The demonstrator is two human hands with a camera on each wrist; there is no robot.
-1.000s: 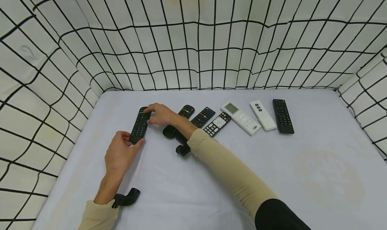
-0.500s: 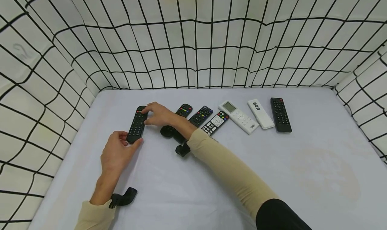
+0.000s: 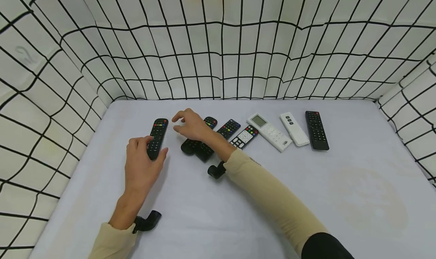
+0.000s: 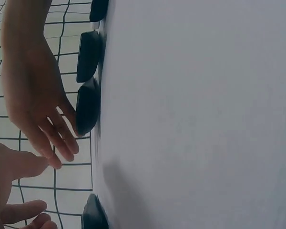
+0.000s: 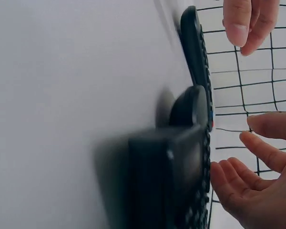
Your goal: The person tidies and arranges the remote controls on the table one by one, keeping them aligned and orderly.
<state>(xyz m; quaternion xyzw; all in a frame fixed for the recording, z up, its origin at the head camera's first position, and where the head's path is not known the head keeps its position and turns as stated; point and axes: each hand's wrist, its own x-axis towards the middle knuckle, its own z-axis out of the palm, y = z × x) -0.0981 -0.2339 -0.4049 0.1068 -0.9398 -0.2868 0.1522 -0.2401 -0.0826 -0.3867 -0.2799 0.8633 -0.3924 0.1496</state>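
The leftmost black remote control (image 3: 158,138) lies on the white tabletop, slightly slanted, its coloured buttons at the far end. My left hand (image 3: 142,168) hovers over its near end with thumb and fingers spread; in the left wrist view there is a gap between these fingers (image 4: 26,210) and the remote. To the right, my right hand (image 3: 192,125) is raised with bent, parted fingers and holds nothing. Below it and its wrist lie two more black remotes, one with a rounded end (image 3: 189,147) and one with a squared end (image 3: 229,128), both partly hidden by that arm.
Further right lie a black remote with white keys (image 3: 244,137), a white remote with a screen (image 3: 270,132), a slim white remote (image 3: 295,129) and another black remote (image 3: 317,131). White walls with black netting (image 3: 231,43) enclose the table's back and sides.
My right hand has let go of the leftmost remote's far end and drawn back right. My left hand has come off its near end and shifted forward over it. The remote lies nearly as before.
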